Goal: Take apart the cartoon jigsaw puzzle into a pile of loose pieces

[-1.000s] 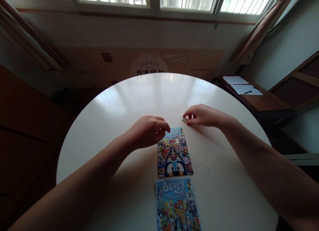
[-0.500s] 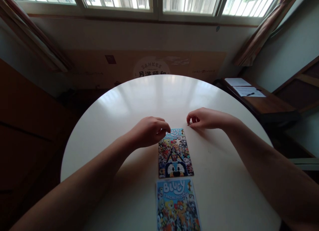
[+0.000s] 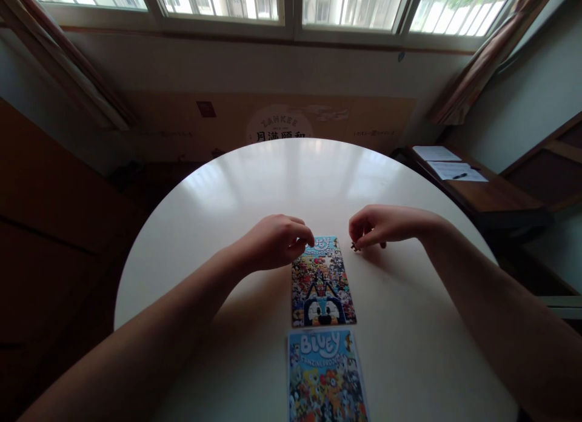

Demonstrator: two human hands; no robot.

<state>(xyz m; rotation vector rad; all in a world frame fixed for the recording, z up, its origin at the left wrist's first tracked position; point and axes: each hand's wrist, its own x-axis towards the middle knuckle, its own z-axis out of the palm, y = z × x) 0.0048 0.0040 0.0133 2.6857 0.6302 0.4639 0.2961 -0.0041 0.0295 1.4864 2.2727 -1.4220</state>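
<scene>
A small colourful jigsaw puzzle (image 3: 323,281) lies on the round white table (image 3: 254,185), with one gap near its top. My left hand (image 3: 275,241) is curled shut and rests at the puzzle's top left corner; nothing shows inside it. To the right of the puzzle, my right hand (image 3: 379,225) pinches a small puzzle piece (image 3: 353,246) just above the table, a short way from the puzzle's top right corner. Below the puzzle lies the printed reference picture (image 3: 325,375), reading "Bluey".
A dark wooden side table (image 3: 491,194) stands at the right with papers (image 3: 448,164) and a pen on it. Behind the round table are a cardboard box (image 3: 277,123), a wall and windows, with curtains at both sides.
My right hand has lifted the small piece off the table and brought it down and toward the puzzle's top right corner. My left hand has stayed at the top left corner.
</scene>
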